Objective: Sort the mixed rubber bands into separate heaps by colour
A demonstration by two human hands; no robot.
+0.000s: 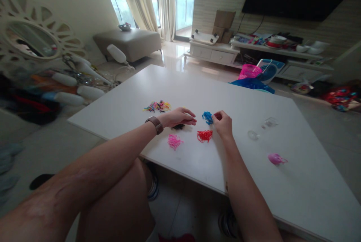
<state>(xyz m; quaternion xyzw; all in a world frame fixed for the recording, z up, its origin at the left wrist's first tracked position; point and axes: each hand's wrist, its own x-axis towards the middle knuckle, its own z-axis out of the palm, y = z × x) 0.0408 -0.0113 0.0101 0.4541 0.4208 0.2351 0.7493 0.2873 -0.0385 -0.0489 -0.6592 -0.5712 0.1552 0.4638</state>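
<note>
Small stringy rubber bands lie in colour piles on the white table [175,80]. My right hand [223,122] has its thumb and fingers pinched at the right edge of the blue rubber bands [207,117]. Over the black rubber bands [177,126], partly hiding them, hangs my left hand [183,117]; its fingers are loosely stretched and a gap shows between them. Nearer me are the red rubber bands [204,135] and the pink rubber bands [175,141]. A mixed-colour pile of rubber bands [157,106] sits beyond my left wrist. A bit of yellow shows behind that hand.
On the table's right lie a clear plastic container [263,127] and a pink rounded object [276,158] with a strap-like end. A pink basket [249,71] and blue plastic [251,84] are by the far edge. White lamp shades [90,92] stand close to the left edge.
</note>
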